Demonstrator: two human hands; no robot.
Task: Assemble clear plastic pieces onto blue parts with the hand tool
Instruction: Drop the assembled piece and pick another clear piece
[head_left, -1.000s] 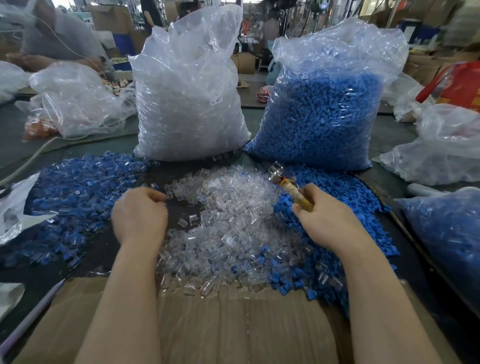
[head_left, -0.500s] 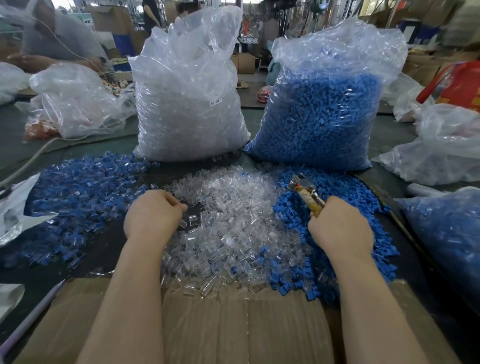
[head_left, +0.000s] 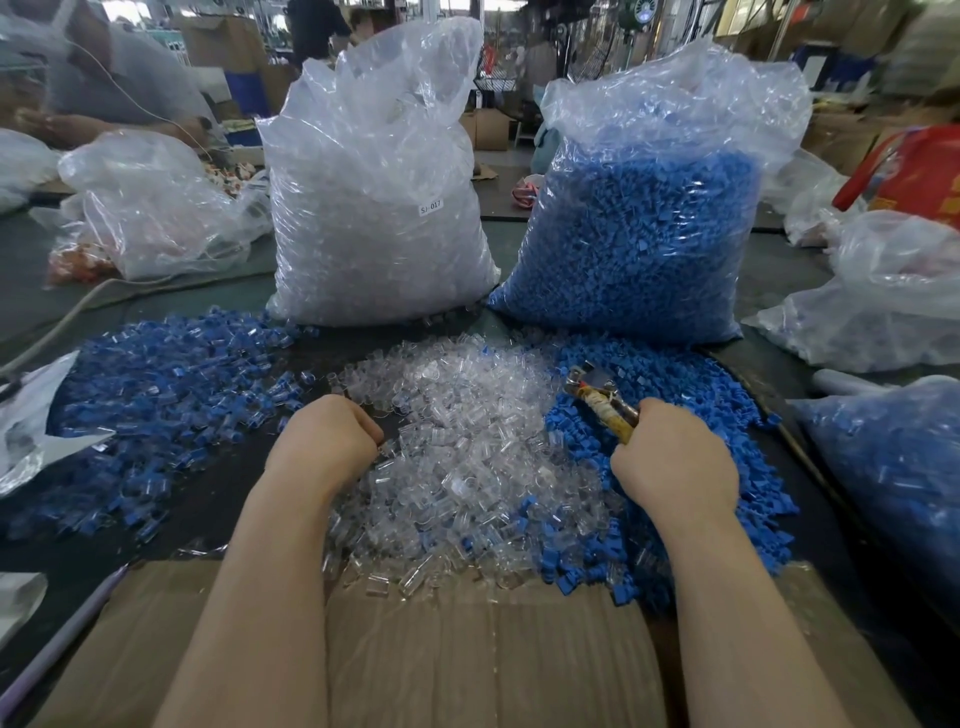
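Note:
A heap of clear plastic pieces (head_left: 467, 441) lies in the middle of the table, and loose blue parts (head_left: 691, 395) are piled to its right. My left hand (head_left: 322, 441) sits at the clear heap's left edge, fingers curled down onto a clear piece that the back of the hand mostly hides. My right hand (head_left: 675, 462) grips the hand tool (head_left: 602, 400) by its yellow wrapped handle. The tool's metal jaws point up and left, low over the blue parts.
A pile of blue-and-clear assembled pieces (head_left: 156, 395) spreads at the left. Behind stand a tall bag of clear pieces (head_left: 379, 208) and a bag of blue parts (head_left: 639, 234). Cardboard (head_left: 467, 649) covers the near edge. More bags (head_left: 893, 291) lie right; another person's arm (head_left: 78, 124) works far left.
My left hand moved right from the bare table to the clear heap. My right hand moved right and lowered the tool toward the blue parts.

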